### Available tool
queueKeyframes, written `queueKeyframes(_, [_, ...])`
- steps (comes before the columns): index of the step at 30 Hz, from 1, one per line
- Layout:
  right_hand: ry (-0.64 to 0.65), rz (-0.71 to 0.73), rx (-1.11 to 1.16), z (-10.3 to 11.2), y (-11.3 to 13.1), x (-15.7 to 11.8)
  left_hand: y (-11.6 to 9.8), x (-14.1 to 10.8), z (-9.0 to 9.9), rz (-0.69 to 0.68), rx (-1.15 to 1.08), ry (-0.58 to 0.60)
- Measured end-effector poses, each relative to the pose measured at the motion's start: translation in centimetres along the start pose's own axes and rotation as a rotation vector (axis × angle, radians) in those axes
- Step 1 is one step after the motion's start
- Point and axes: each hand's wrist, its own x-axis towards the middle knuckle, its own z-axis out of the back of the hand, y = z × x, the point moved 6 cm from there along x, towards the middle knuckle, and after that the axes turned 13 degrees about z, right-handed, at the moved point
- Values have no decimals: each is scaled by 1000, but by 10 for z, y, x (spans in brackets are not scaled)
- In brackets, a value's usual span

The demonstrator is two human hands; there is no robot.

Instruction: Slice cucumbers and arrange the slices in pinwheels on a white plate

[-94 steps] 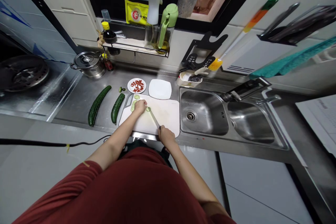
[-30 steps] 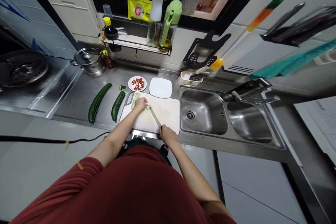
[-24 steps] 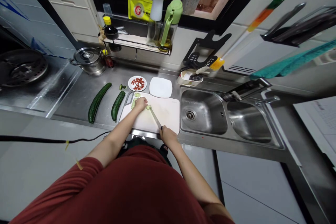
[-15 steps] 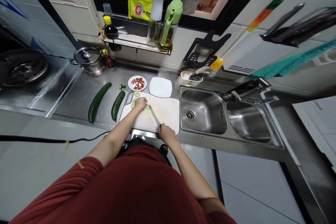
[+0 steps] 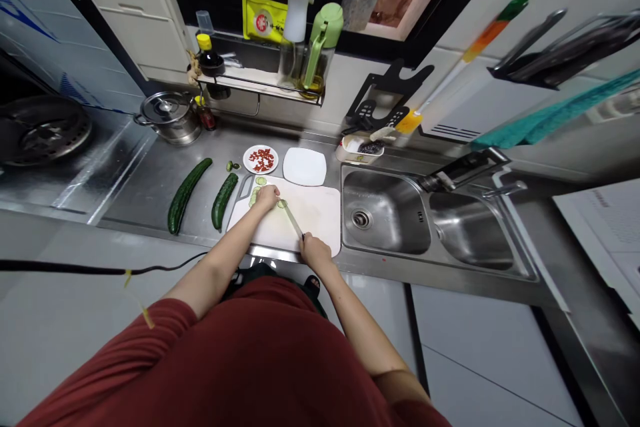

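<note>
My right hand (image 5: 316,250) is closed around the handle of a knife (image 5: 294,221), whose blade points up and left over the white cutting board (image 5: 320,213). At the blade's tip lies a thin cucumber slice (image 5: 283,204). My left hand (image 5: 269,198) rests on the board just left of that slice, fingers curled; what they hold, if anything, is too small to make out. Beside and behind it are several pale cucumber slices (image 5: 261,181). Left of the board lie a shorter cucumber (image 5: 225,201) and a longer whole cucumber (image 5: 189,196).
Behind the board stand a plate of chopped red pieces (image 5: 261,159) and a white square plate (image 5: 305,167). Small green cucumber ends (image 5: 233,165) lie nearby. A steel pot (image 5: 170,118) is at back left, a double sink (image 5: 385,210) at right. Bottles stand on a wall shelf (image 5: 260,83).
The view has shifted slightly. Both hands and the knife stay in nearly the same place on the board.
</note>
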Motion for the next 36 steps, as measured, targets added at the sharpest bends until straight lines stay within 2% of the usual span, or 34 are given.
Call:
queueKeyframes(7, [0,-9,2,-4,-5,-12,-6,-11,4,-5,71,-28])
queueKeyframes(17, [9,-13,15,-12,-12,-28,-11,-41,7,-121,165,-64])
queueKeyframes(28, [19,-24,79,-15,-20,-38,-12,-54,6,-135,174,-73])
queueKeyframes(36, [-103,-33,83,-19,-32,-39,-10,-55,3,-165,183,-95])
